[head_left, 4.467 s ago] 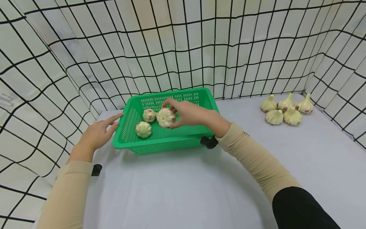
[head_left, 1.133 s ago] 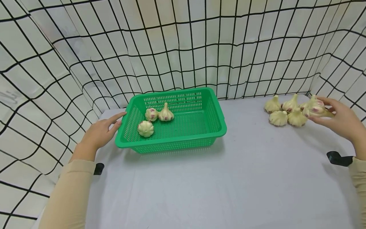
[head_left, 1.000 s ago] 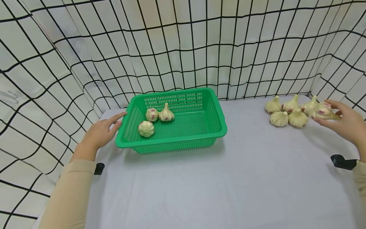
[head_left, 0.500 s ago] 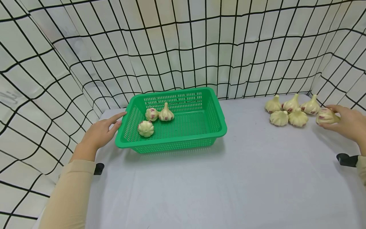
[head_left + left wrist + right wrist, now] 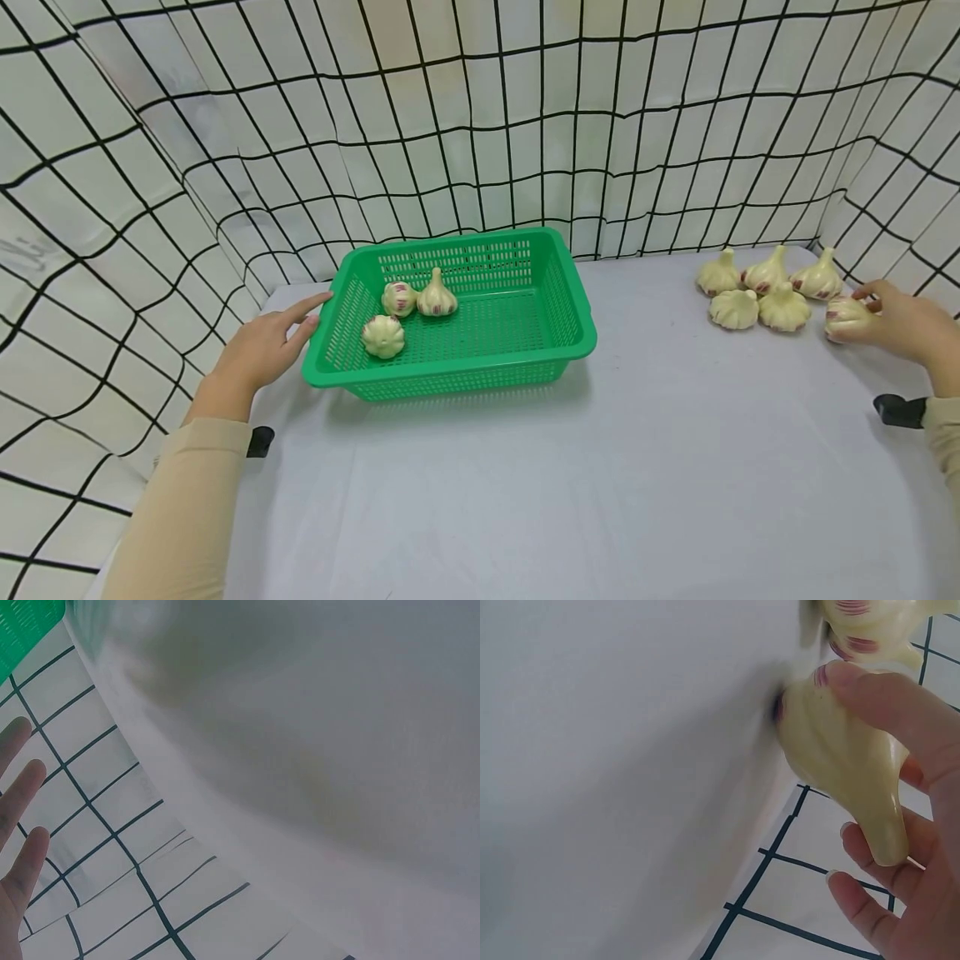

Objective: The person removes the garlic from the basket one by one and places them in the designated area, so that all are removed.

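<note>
Garlic bulb [image 5: 846,319] lower than a second ago, near the table's [image 5: 525,483] far right corner, just right of five loose bulbs [image 5: 767,275]; released tilted, it could, my guess, roll into them. Right hand [image 5: 911,327] curled, thumb and fingers pinching it; left hand [image 5: 257,350] outstretched, fingertips touching left rim of green basket [image 5: 457,368]

The rectangular, slot-patterned plastic basket [image 5: 450,367] is bright green throughout. The held, pale yellow, long-necked garlic bulb [image 5: 840,746] bears purple-pink streaks near its base. The flat surface [image 5: 480,500] is plain greyish white; square-meshed cord netting [image 5: 507,127] draws a black grid over white; the fabric sleeve [image 5: 180,508] is beige.
</note>
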A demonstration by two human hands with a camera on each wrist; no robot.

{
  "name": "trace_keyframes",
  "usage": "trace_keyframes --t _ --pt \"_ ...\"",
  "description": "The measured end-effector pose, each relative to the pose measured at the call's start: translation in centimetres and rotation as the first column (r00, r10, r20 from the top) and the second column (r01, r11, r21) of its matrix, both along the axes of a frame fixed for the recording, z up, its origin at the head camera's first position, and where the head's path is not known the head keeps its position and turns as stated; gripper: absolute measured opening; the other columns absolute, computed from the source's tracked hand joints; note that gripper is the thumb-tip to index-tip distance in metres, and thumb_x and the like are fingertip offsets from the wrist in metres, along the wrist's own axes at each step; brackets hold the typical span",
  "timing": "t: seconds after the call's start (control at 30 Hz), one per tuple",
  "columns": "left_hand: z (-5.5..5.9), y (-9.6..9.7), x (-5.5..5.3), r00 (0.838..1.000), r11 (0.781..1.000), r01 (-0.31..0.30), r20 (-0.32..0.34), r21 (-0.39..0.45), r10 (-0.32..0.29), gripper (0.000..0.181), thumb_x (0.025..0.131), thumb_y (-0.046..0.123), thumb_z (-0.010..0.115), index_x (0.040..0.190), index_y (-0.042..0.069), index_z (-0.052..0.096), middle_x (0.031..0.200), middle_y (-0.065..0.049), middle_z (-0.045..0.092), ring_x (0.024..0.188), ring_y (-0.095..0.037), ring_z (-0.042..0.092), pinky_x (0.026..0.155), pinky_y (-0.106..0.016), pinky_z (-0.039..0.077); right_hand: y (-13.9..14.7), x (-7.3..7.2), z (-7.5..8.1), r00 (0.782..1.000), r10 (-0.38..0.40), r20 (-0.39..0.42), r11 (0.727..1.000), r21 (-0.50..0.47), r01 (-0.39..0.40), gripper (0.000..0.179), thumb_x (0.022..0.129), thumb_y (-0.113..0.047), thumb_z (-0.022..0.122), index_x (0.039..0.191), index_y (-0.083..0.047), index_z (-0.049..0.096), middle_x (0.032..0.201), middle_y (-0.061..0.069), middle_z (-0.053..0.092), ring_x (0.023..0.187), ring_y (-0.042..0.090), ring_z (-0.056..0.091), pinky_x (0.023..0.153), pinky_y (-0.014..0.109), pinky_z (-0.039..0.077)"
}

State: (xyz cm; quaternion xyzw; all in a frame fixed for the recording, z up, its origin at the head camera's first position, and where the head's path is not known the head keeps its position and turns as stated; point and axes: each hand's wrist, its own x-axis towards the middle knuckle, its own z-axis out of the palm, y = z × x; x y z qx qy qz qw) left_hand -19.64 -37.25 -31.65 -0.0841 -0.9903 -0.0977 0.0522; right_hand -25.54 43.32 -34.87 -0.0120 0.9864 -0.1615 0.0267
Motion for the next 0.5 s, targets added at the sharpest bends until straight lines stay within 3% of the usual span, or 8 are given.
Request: trace_keyframes --t 0.3,0.5 --pt "-0.11 -0.11 -0.05 1.000 1.000 -0.007 0.013 -0.006 0.008 0.058 0.112 0.050 0.025 0.162 0.021 0.032 0.137 -0.036 0.054 0.123 -0.059 0.050 0.093 -0.075 0.042 -0.29 -0.46 0.18 0.998 0.052 -0.022 0.998 0.024 -0.052 0.072 0.094 -0.035 0.073 0.134 0.013 0.038 0.126 0.051 0.041 0.109 0.067 0.044 0.086 0.078 0.038" --pt "-0.23 -0.16 -0.08 1.000 1.000 -0.011 0.022 -0.010 0.011 0.059 0.111 0.051 0.024 0.162 0.022 0.031 0.138 -0.036 0.054 0.124 -0.060 0.049 0.094 -0.076 0.042 -0.70 -0.65 0.05 0.999 0.054 -0.007 0.998 0.032 -0.053 0.076 0.093 -0.033 0.074 0.140 0.011 0.033 0.131 0.053 0.033 0.116 0.070 0.036 0.090 0.083 0.032"
